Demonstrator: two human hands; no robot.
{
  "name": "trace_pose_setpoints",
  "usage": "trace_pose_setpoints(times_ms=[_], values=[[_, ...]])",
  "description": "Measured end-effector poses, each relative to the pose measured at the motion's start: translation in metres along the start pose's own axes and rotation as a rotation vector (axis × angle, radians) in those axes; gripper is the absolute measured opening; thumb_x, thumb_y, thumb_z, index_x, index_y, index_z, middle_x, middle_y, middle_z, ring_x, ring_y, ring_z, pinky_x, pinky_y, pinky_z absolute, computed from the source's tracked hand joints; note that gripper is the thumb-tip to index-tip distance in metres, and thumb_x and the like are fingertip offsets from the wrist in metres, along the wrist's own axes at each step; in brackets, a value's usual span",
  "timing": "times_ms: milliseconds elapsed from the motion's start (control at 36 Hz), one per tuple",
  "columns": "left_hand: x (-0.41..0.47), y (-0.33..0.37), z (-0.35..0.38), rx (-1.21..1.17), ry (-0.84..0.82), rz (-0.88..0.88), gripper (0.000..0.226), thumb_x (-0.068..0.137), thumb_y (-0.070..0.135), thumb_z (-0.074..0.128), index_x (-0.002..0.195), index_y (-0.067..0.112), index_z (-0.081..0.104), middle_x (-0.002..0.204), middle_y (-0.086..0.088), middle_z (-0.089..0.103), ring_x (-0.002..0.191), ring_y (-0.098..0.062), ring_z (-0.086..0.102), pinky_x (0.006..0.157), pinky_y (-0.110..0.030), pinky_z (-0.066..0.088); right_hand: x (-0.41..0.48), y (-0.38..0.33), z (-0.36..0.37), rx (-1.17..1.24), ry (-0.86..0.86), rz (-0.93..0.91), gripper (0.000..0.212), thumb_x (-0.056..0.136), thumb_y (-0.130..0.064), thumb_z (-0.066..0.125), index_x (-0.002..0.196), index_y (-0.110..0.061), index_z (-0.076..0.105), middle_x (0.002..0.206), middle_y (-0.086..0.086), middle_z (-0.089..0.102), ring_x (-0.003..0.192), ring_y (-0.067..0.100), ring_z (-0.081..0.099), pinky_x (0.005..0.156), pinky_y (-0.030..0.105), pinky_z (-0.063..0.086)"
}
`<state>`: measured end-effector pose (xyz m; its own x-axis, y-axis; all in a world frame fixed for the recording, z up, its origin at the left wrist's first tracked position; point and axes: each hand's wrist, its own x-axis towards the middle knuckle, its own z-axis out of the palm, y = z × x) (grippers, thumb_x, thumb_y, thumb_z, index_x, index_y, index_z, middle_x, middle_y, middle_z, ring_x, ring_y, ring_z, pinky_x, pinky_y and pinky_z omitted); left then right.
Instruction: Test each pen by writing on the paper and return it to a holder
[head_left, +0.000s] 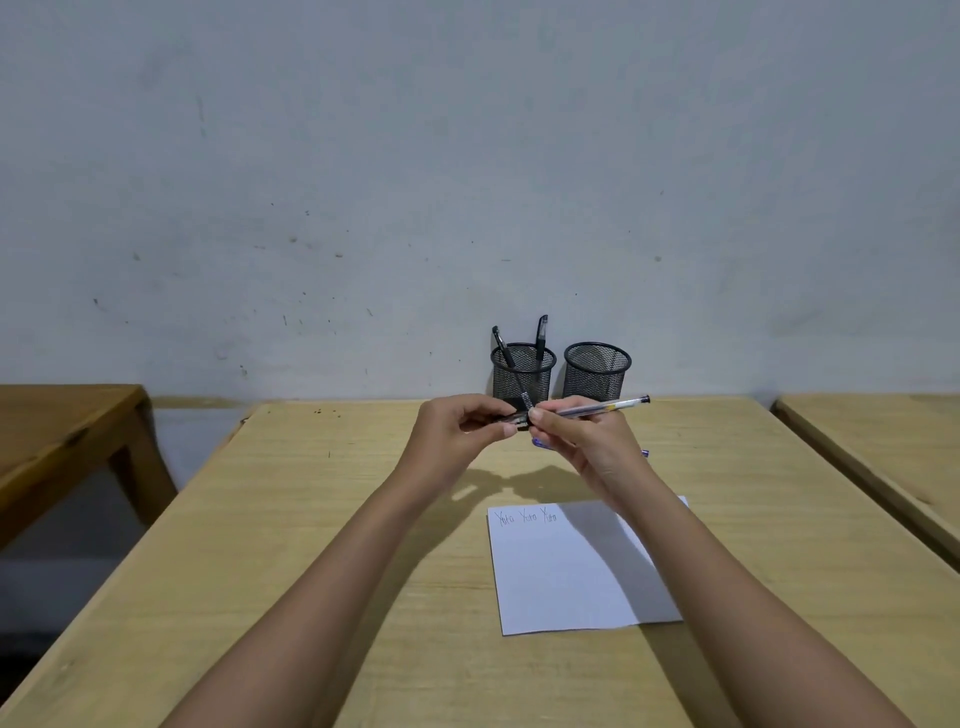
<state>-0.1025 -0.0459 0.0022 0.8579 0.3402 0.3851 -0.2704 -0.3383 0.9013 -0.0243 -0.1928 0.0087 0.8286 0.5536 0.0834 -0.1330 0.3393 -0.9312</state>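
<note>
Light wooden tabletop (311, 519) carries a white paper sheet (561, 577) right of centre, with three handwritten words along its top edge. At the far edge by the wall, the left black wire-mesh holder (519, 376) has two black pens (541, 338) standing in it, and the right black wire-mesh holder (596, 374) is just beside it. Both hands are raised in front of the holders: left hand (457, 431) fingers curled, pinching a small black pen cap (517, 418); right hand (587, 441) fingers pinching the clear-barrelled pen (597, 408) near its tip, which meets the cap, barrel pointing right; a blue pen (540, 442) lies beneath, mostly hidden.
</note>
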Motion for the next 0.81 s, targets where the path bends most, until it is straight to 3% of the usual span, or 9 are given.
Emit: trace_pose_setpoints(times_ms=[83, 167, 250, 333, 417, 556, 694, 750, 806], values=[[0.004, 0.006, -0.004, 0.033, -0.046, 0.004, 0.018, 0.076, -0.001, 0.072, 0.089, 0.011, 0.072, 0.083, 0.000, 0.072, 0.078, -0.005, 0.066, 0.078, -0.017, 0.052, 0.000, -0.007, -0.006, -0.067, -0.033, -0.031, 0.008, 0.079, 0.002, 0.066, 0.075, -0.004, 0.064, 0.064, 0.003, 0.066, 0.059, 0.009, 0.064, 0.062, 0.014, 0.053], [0.009, 0.009, -0.014, 0.076, -0.052, -0.012, 0.017, 0.075, 0.002, 0.073, 0.086, 0.015, 0.072, 0.081, 0.003, 0.071, 0.074, -0.002, 0.065, 0.076, -0.015, 0.049, 0.002, -0.017, -0.017, -0.037, 0.041, -0.065, 0.008, 0.079, 0.001, 0.066, 0.074, -0.004, 0.063, 0.065, 0.002, 0.065, 0.058, 0.009, 0.064, 0.058, 0.012, 0.051], [0.012, 0.006, -0.028, 0.093, -0.090, -0.051, 0.016, 0.075, 0.004, 0.074, 0.085, 0.016, 0.072, 0.082, 0.001, 0.072, 0.077, -0.005, 0.065, 0.077, -0.016, 0.050, 0.001, -0.023, -0.033, -0.099, 0.040, -0.075, 0.008, 0.069, -0.004, 0.073, 0.074, -0.004, 0.068, 0.070, 0.006, 0.065, 0.063, 0.013, 0.065, 0.061, 0.014, 0.052], [0.017, 0.008, -0.036, 0.115, -0.133, -0.059, 0.016, 0.074, 0.004, 0.075, 0.087, 0.013, 0.073, 0.084, -0.003, 0.072, 0.079, -0.007, 0.066, 0.080, -0.017, 0.052, -0.002, -0.024, -0.038, -0.407, -0.038, -0.091, 0.013, 0.064, -0.003, 0.079, 0.074, -0.006, 0.071, 0.067, 0.005, 0.068, 0.062, 0.014, 0.063, 0.063, 0.018, 0.053], [0.029, 0.015, -0.039, 0.142, -0.141, -0.027, 0.019, 0.072, 0.003, 0.076, 0.082, 0.019, 0.073, 0.080, -0.002, 0.071, 0.073, -0.004, 0.063, 0.074, -0.016, 0.049, 0.000, -0.024, -0.035, -0.660, -0.115, -0.083, 0.012, 0.069, 0.004, 0.077, 0.076, -0.004, 0.071, 0.059, 0.000, 0.067, 0.052, 0.007, 0.058, 0.053, 0.016, 0.045], [0.053, 0.020, -0.030, 0.138, -0.134, 0.022, 0.017, 0.076, 0.006, 0.074, 0.088, 0.017, 0.072, 0.085, -0.002, 0.072, 0.076, -0.003, 0.064, 0.076, -0.016, 0.051, 0.015, -0.023, -0.030, -1.008, -0.188, -0.150, 0.014, 0.073, -0.005, 0.075, 0.077, -0.019, 0.071, 0.066, -0.004, 0.064, 0.056, 0.006, 0.061, 0.054, 0.023, 0.050], [0.074, 0.002, -0.018, 0.089, 0.026, 0.019, 0.018, 0.086, 0.022, 0.066, 0.103, 0.017, 0.068, 0.103, 0.006, 0.069, 0.092, 0.003, 0.063, 0.080, -0.010, 0.045, 0.043, -0.026, -0.035, -0.947, -0.050, -0.231, 0.018, 0.078, 0.001, 0.067, 0.075, -0.016, 0.060, 0.070, 0.003, 0.060, 0.063, 0.019, 0.065, 0.063, 0.035, 0.052], [0.082, -0.015, -0.012, 0.119, 0.043, -0.046, 0.036, 0.084, 0.027, 0.067, 0.117, 0.014, 0.061, 0.117, 0.003, 0.064, 0.107, -0.003, 0.059, 0.091, -0.018, 0.045, 0.056, -0.028, -0.036, -0.853, 0.028, -0.252, 0.017, 0.079, 0.003, 0.064, 0.079, -0.011, 0.055, 0.074, 0.008, 0.059, 0.070, 0.025, 0.070, 0.069, 0.042, 0.055], [0.087, -0.033, -0.005, 0.172, 0.014, -0.112, 0.058, 0.081, 0.030, 0.070, 0.131, 0.010, 0.050, 0.133, -0.003, 0.053, 0.120, -0.010, 0.051, 0.103, -0.024, 0.040, 0.071, -0.030, -0.035, -0.800, 0.110, -0.301, 0.017, 0.080, 0.002, 0.063, 0.083, -0.010, 0.052, 0.078, 0.007, 0.062, 0.071, 0.015, 0.071, 0.073, 0.036, 0.056]])
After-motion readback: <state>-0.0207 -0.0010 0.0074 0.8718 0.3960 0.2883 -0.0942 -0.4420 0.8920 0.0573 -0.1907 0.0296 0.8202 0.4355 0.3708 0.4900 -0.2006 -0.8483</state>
